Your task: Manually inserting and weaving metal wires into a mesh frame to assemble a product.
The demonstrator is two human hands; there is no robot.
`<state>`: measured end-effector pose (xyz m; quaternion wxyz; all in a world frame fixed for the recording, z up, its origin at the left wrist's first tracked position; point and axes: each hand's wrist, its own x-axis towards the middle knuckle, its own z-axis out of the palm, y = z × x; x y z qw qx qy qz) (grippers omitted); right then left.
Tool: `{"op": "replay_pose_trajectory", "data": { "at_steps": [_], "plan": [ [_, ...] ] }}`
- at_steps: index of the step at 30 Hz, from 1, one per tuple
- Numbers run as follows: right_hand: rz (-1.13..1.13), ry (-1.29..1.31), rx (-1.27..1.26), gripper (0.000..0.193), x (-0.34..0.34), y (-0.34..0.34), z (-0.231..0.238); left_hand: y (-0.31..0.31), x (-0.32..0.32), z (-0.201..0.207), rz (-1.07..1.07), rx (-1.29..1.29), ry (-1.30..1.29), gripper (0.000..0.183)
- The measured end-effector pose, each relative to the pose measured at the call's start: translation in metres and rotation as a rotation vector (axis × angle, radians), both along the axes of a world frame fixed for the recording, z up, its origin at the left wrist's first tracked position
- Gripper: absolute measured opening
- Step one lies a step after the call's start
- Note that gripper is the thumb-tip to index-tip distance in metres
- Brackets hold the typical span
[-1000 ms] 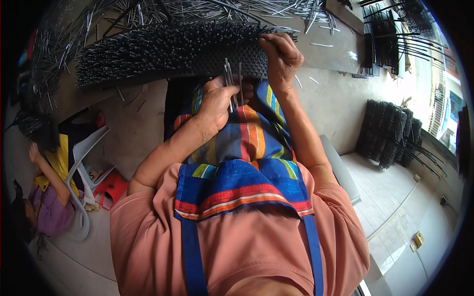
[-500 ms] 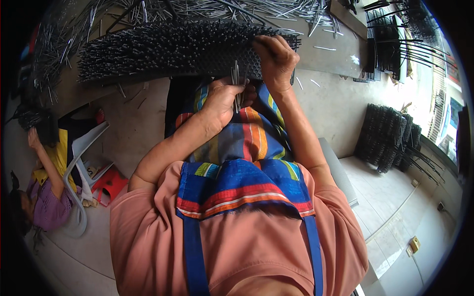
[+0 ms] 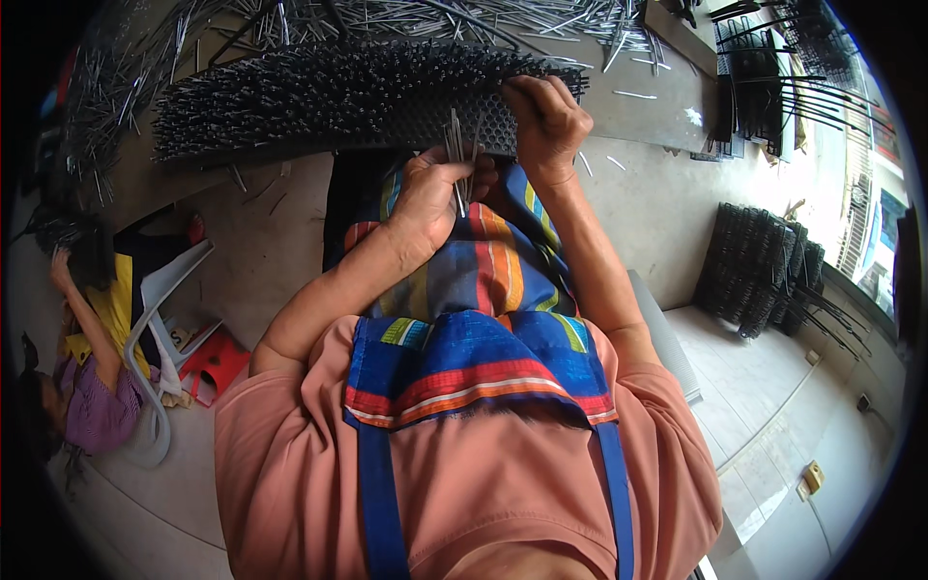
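A wide dark mat point(image 3: 338, 106) studded with many upright thin metal pins lies across the top of the view, above my lap. My left hand point(image 3: 435, 193) is closed around a small bunch of thin metal pins point(image 3: 457, 155) that stick up toward the mat's near edge. My right hand point(image 3: 546, 116) rests on the mat's right near corner, fingers curled and pinched among the pins there; what the fingertips hold is hidden. A striped multicoloured cloth point(image 3: 483, 280) covers my lap beneath both hands.
Loose metal pins point(image 3: 541, 19) litter the floor beyond the mat. Stacks of similar dark pin mats point(image 3: 764, 271) stand at the right. At the left another person point(image 3: 82, 329) sits on the floor beside a white plastic chair point(image 3: 159, 329) and a red object point(image 3: 217, 362).
My left hand has moved up from my lap toward the mat's near edge, carrying the bunch of pins. My right hand has stayed on the mat's right corner.
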<state>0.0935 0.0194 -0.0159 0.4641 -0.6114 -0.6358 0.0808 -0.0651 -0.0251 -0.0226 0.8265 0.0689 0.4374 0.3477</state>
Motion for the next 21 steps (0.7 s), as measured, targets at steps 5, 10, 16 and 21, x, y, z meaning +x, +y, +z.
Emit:
{"op": "replay_pose_trajectory", "data": {
  "at_steps": [5, 10, 16, 21],
  "plan": [
    [-0.057, -0.112, -0.102, 0.011, 0.004, 0.007, 0.004, 0.003, 0.002, 0.003, 0.008, 0.014, -0.045, 0.019],
    [-0.043, -0.241, -0.118, 0.014, 0.004, 0.001, 0.013, 0.007, 0.001, 0.0, -0.044, 0.038, -0.07, 0.021],
    [0.197, 0.596, -0.842, 0.007, 0.021, -0.026, 0.009, 0.009, 0.005, 0.002, -0.163, 0.052, -0.149, 0.02],
    [0.129, 0.893, -0.845, 0.007, 0.029, -0.039, 0.006, 0.01, 0.007, 0.008, -0.319, 0.079, -0.163, 0.021]
  ]
}}
